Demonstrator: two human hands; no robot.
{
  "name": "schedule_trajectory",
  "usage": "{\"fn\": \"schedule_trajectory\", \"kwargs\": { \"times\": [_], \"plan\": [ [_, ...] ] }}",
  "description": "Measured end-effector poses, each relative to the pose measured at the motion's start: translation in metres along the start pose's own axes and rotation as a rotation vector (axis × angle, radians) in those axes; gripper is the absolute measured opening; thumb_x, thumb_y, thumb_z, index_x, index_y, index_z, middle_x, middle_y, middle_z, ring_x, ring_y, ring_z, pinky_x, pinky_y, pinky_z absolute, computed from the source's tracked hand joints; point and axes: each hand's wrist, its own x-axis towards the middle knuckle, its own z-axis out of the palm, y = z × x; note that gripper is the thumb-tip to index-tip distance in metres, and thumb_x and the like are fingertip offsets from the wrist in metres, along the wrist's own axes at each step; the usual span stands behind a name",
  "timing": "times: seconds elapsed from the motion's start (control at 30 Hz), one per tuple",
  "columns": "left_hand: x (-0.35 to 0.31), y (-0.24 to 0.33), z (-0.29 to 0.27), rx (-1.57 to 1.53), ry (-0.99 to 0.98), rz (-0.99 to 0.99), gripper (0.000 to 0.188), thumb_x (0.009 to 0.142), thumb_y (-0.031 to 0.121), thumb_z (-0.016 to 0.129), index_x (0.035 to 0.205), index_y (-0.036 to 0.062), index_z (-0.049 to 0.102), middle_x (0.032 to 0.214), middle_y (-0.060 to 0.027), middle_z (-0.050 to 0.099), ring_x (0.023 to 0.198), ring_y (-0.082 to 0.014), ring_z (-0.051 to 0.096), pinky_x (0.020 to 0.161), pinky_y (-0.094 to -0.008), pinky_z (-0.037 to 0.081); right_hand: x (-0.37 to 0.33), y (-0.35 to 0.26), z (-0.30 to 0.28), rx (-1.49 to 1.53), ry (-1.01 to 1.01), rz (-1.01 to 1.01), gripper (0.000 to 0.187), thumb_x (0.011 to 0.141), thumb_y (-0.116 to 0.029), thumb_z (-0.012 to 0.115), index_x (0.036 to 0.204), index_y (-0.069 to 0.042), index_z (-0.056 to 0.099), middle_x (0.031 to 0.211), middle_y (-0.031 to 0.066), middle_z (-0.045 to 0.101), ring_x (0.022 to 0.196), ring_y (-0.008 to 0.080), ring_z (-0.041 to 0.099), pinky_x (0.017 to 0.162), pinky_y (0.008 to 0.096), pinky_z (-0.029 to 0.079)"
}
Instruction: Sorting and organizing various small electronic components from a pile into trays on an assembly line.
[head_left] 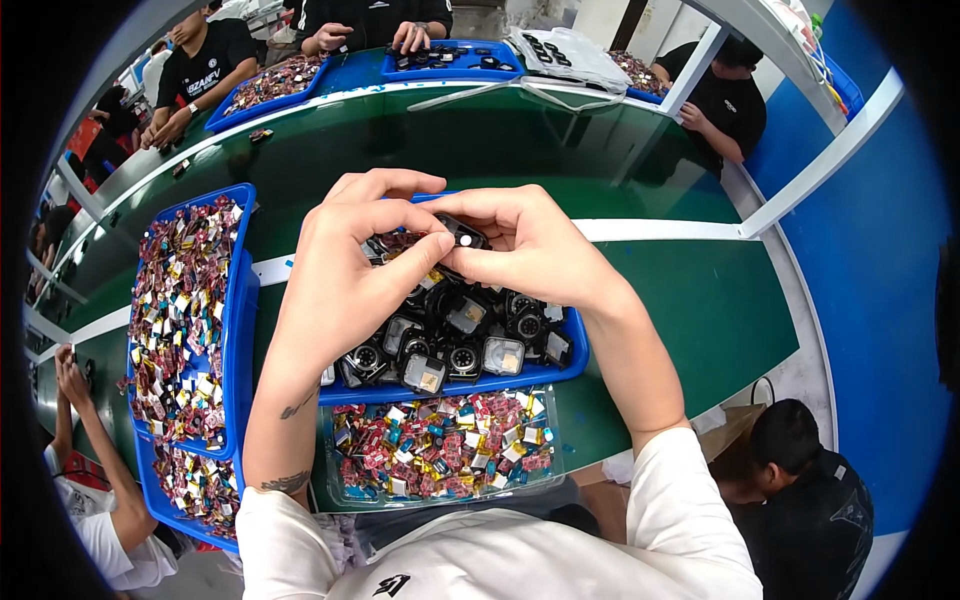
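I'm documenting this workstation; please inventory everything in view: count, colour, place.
work surface: at least two sections, green, middle
central tray: one, blue, centre
watch casings: many, black and grey, in that tray
held watch casing: one, black, above them
left trays: two, blue, left
clear tray: one, transparent, nearest body
small electronic parts: many, red, white, yellow, blue, in left and clear trays
far trays: at least two, blue, far side
plastic bag: one, white, far side
frame bars: several, white, both sides
bag: one, tan, lower right
co-workers: at least five, black or white tops, around edges
own shirt: one, white, bottom
left hand and right hand: two, bare, at the held casing
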Motion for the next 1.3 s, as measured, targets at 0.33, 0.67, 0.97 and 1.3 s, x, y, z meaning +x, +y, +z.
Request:
{"fn": "schedule_trajectory", "kwargs": {
  "times": [0.33, 0.67, 0.97, 1.3],
  "plan": [
    [-0.003, 0.002, 0.000, -0.032, -0.028, -0.074, 0.009, 0.076, 0.006, 0.069, 0.082, 0.0003, 0.070, 0.104, -0.0127, 0.065, 0.097, -0.0215, 0.058, 0.083, -0.0320, 0.045, -0.004, -0.010, 0.005, 0.041, -0.033, 0.123, 0.030, 0.083, -0.004, 0.057, 0.113, 0.002, 0.061, 0.077, 0.0046, 0.064, 0.063, 0.0076, 0.061, 0.056, 0.0219, 0.052],
    [-0.003, 0.004, 0.004, 0.064, 0.031, -0.052, 0.007, 0.073, 0.005, 0.069, 0.078, 0.0005, 0.069, 0.098, -0.0112, 0.067, 0.094, -0.0225, 0.059, 0.081, -0.0327, 0.045, -0.006, -0.009, 0.007, 0.037, -0.048, 0.123, 0.030, 0.086, -0.004, 0.054, 0.114, 0.002, 0.060, 0.082, 0.0040, 0.063, 0.064, 0.0075, 0.061, 0.056, 0.0217, 0.051],
    [-0.004, 0.008, 0.008, 0.116, 0.136, -0.031, 0.010, 0.072, 0.006, 0.071, 0.081, 0.0018, 0.071, 0.103, -0.0117, 0.067, 0.097, -0.0226, 0.061, 0.082, -0.0314, 0.046, -0.005, -0.014, 0.002, -0.049, 0.008, 0.149, 0.034, 0.092, -0.005, 0.043, 0.122, 0.004, 0.054, 0.087, 0.0080, 0.064, 0.069, 0.0095, 0.062, 0.061, 0.0227, 0.053],
    [-0.003, 0.009, 0.002, -0.193, 0.054, -0.274, 0.010, 0.078, 0.008, 0.072, 0.083, 0.0000, 0.069, 0.078, -0.0024, 0.065, 0.070, -0.0051, 0.056, 0.063, -0.0196, 0.043, -0.003, -0.009, -0.009, -0.175, 0.149, 0.003, 0.027, 0.091, -0.006, 0.050, 0.115, 0.002, 0.059, 0.092, 0.0066, 0.066, 0.083, 0.0065, 0.059, 0.072, 0.0223, 0.049]
  ]
}}
